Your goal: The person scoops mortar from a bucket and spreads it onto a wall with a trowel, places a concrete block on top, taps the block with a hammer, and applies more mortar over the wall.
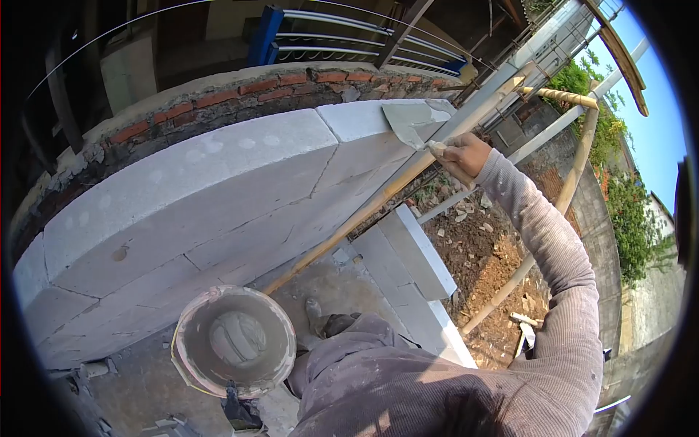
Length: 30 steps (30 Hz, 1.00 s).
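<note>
Right hand (466,156) is gripping trowel (409,124) at wall (218,156) top
Bucket (187,336) is standing near, seemingly for reach; left hand unseen.

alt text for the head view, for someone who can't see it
A right hand holds a trowel at the top of a pale block wall, out in bright daylight. Below, a bucket with grey mix in it stands beside the wall, and older brickwork runs behind.
</note>
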{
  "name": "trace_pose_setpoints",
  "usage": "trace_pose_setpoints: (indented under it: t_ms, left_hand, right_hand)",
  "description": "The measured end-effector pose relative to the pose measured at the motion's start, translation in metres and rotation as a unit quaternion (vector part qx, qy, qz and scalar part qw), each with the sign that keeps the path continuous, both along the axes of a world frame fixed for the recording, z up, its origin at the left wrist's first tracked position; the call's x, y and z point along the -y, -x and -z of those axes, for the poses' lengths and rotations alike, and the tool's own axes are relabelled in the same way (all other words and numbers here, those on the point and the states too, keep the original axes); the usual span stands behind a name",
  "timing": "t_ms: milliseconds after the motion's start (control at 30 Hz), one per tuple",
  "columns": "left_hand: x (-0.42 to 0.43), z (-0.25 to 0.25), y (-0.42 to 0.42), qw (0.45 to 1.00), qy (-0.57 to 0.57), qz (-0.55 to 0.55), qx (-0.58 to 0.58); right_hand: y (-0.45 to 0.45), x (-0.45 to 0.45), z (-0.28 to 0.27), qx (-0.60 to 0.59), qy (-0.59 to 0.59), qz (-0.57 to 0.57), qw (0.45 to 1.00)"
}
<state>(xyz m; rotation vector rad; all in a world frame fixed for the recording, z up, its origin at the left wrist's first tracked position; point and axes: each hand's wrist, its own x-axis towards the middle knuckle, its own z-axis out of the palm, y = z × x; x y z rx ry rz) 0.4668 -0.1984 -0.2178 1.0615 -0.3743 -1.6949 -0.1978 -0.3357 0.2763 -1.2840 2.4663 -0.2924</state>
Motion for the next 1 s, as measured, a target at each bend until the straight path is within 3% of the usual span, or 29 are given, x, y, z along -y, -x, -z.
trace_pose_setpoints:
  t_ms: [67, 100, 133, 200, 233, 267, 300, 367, 400, 433, 467, 500, 600, 633, 700, 733, 767, 1000]
  left_hand:
    - [0.005, 0.000, -0.002, 0.998, 0.007, 0.041, 0.037]
    - [0.009, -0.006, 0.000, 0.997, 0.010, 0.056, 0.050]
    - [0.017, -0.027, 0.009, 0.999, -0.026, 0.043, 0.021]
    - [0.022, -0.036, 0.016, 0.998, -0.059, 0.026, -0.012]
    - [0.023, -0.032, 0.015, 0.998, -0.051, 0.033, -0.009]
    - [0.024, -0.028, 0.014, 0.998, -0.044, 0.040, -0.007]
    - [0.024, -0.023, 0.015, 0.998, -0.042, 0.037, -0.008]
    - [0.024, -0.014, 0.013, 0.996, -0.080, 0.001, -0.034]
    - [0.022, -0.011, 0.012, 0.996, -0.080, -0.001, -0.034]
    - [0.018, -0.008, 0.010, 0.959, 0.149, 0.056, 0.233]
    - [0.014, -0.007, 0.008, 0.800, 0.357, 0.110, 0.470]
    - [0.013, -0.018, 0.012, 0.802, 0.351, 0.112, 0.470]
    - [0.011, -0.037, 0.022, 0.855, 0.285, 0.129, 0.414]
    - [0.009, -0.034, 0.025, 0.914, 0.208, 0.107, 0.333]
    - [0.010, -0.050, 0.033, 0.958, 0.122, 0.086, 0.247]
    - [0.023, -0.079, 0.045, 0.994, 0.001, 0.037, 0.106]
    - [0.032, -0.095, 0.052, 0.992, -0.121, -0.014, -0.039]
    - [0.039, -0.066, 0.048, 0.989, -0.144, 0.004, -0.028]
  right_hand:
    - [-0.024, -0.002, -0.008, -0.071, -0.019, -0.048, 0.996]
    - [-0.043, 0.003, -0.021, -0.040, -0.073, 0.034, 0.996]
    - [-0.034, 0.004, -0.019, -0.038, -0.072, 0.035, 0.996]
    - [0.008, 0.018, -0.005, -0.196, -0.113, 0.035, 0.973]
    - [0.051, 0.023, 0.009, -0.274, -0.123, -0.028, 0.954]
    - [0.083, 0.030, 0.019, -0.275, -0.120, -0.030, 0.953]
    - [0.113, 0.038, 0.028, -0.287, -0.123, -0.100, 0.945]
    - [0.108, 0.050, 0.014, -0.502, -0.212, -0.329, 0.771]
    - [0.106, 0.055, 0.007, -0.502, -0.212, -0.331, 0.770]
    - [0.112, 0.065, -0.001, -0.488, -0.193, -0.352, 0.775]
    - [0.119, 0.074, -0.005, -0.472, -0.176, -0.373, 0.779]
    - [0.127, 0.080, -0.007, -0.492, -0.134, -0.393, 0.765]
    - [0.134, 0.105, -0.014, -0.441, -0.189, -0.354, 0.803]
    - [0.133, 0.110, -0.014, -0.424, -0.211, -0.325, 0.819]
    - [0.128, 0.114, -0.014, -0.394, -0.245, -0.266, 0.845]
    - [0.125, 0.116, -0.014, -0.383, -0.257, -0.244, 0.853]
    - [0.120, 0.117, -0.014, -0.378, -0.268, -0.225, 0.857]
    - [0.094, 0.126, -0.011, -0.344, -0.321, -0.177, 0.865]
